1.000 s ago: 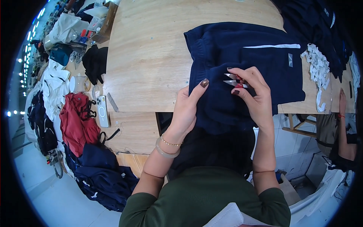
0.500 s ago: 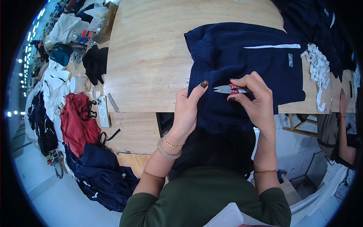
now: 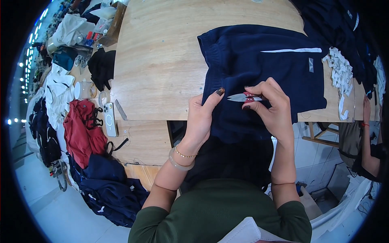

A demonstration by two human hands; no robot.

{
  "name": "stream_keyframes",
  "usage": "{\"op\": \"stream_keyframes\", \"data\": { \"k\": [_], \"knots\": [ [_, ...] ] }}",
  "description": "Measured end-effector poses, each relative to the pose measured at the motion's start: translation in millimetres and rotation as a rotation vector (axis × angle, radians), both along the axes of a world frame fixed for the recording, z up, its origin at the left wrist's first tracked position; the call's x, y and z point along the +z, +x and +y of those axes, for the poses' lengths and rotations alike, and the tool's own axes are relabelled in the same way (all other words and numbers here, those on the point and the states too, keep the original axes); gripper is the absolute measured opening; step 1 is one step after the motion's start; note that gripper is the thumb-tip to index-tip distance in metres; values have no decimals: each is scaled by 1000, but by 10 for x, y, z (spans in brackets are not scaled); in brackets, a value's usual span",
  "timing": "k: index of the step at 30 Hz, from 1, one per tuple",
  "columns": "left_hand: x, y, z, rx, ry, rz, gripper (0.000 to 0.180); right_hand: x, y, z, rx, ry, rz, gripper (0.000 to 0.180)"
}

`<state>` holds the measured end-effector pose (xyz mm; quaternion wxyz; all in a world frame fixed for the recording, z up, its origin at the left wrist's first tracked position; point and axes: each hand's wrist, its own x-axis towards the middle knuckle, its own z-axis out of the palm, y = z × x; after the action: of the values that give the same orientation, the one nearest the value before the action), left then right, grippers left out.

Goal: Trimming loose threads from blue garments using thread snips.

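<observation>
Navy shorts with a gathered waistband at the left lie on the wooden table, their near part hanging over its front edge. My left hand grips the waistband, thumb on top and the other fingers hidden beneath the cloth. Between thumb and fingers of my right hand is a pair of red-handled thread snips. Their pointed blades face left toward my left thumb, just over the fabric and slightly apart. A white stripe and a small grey patch show on the shorts.
White tape lies heaped right of the shorts, near more navy garments. A phone, a red garment and piled navy clothes are at the left. Another person's arm reaches in at the far right.
The snips and my right hand have shifted very slightly left. My left hand keeps its hold on the waistband, and the shorts lie as before.
</observation>
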<state>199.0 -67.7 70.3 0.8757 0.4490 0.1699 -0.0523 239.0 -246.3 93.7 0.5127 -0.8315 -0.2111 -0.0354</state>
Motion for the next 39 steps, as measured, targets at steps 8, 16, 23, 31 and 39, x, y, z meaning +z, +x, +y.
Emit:
{"op": "stream_keyframes", "data": {
  "k": [8, 16, 23, 31, 39],
  "knots": [
    [-8, -16, -6, 10, 18, 12, 18, -7, -13, 5, 7, 2, 17, 26],
    [18, 8, -9, 7, 7, 33, 17, 1, 9, 1, 13, -28, 5, 25],
    [-65, 65, 23, -125, -54, -23, 26, 64, -35, -147, -83, 673, 319, 13],
    [24, 924, -14, -921, -9, -410, 44, 53, -395, 71, 510, -78, 84, 24],
    [-399, 1578, 304, -834, 1701, -804, 78, 41, -272, -382, 268, -925, 56, 12]
  ]
}}
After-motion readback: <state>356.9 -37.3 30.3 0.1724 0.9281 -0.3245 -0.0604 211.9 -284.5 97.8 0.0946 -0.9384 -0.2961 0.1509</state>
